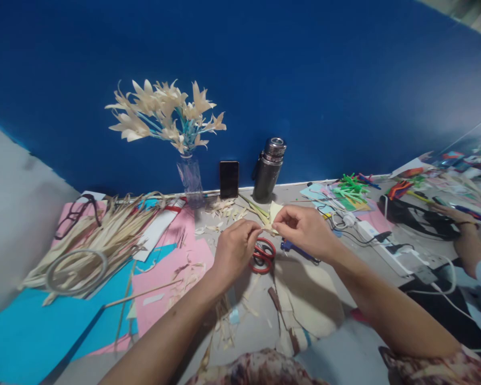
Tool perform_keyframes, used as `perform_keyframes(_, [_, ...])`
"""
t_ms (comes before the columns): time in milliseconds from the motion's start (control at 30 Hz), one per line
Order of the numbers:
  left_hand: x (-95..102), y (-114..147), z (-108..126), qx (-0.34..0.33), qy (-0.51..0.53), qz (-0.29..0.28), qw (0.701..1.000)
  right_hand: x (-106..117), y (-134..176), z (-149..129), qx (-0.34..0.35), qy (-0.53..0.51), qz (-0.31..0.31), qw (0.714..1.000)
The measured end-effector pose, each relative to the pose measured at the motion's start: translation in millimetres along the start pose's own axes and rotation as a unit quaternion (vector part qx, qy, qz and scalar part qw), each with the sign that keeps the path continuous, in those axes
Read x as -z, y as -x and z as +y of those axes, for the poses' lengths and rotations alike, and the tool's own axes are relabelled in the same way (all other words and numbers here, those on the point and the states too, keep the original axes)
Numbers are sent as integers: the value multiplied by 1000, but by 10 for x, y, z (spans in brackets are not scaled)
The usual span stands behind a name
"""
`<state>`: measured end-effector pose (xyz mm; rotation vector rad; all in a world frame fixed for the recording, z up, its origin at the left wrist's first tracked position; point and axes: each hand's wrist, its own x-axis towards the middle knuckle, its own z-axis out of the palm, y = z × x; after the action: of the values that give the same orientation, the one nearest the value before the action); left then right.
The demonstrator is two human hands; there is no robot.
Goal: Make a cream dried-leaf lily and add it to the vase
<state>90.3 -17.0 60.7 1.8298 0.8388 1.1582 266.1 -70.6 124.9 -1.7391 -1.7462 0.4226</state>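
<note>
My left hand [237, 248] is closed in a pinch, its fingertips at one end of a thin pale strip that looks like dried husk. Facing it, my right hand [307, 231] pinches the same pale husk piece [275, 210], a wider part of which sticks up beside the fingers. Fingers partly hide the piece. Just below the hands lie scissors with red handles [261, 256]. A blue-handled tool [299, 250] lies under my right hand, partly covered. Cream cloth or sheet material [310, 291] is spread beneath my right forearm.
Pale handmade flowers [164, 109] stand in a clear bottle [190, 179]. A phone [229, 179] and a dark flask [268, 171] are against the blue wall. Husks [116, 230] and a tape roll [77, 272] lie left. Right are a power strip [385, 248] and a co-worker's arm [471, 243].
</note>
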Motion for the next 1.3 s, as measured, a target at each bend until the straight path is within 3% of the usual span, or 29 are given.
perform_keyframes(233, [-20,-2,-2,0,26,4,1000,10,13,-36,5,41,0,999])
perform_keyframes(433, [-41,1,-11,-22,-20,-1,1000,7,25,-34,5,58,1,998])
perform_keyframes(767, [-40,2,-49,62,-7,-15,998,144,54,28,20,-26,66,997])
perform_keyframes(900, [-59,-6,-39,42,-36,-4,998,92,50,20,8,-33,28,999])
perform_keyframes(1033, [-73,-11,-36,70,-28,-5,997,30,24,-12,3,2,-14,1000])
perform_keyframes(1300, [-82,-7,-51,114,9,-25,993,-18,-31,-29,13,86,-23,996])
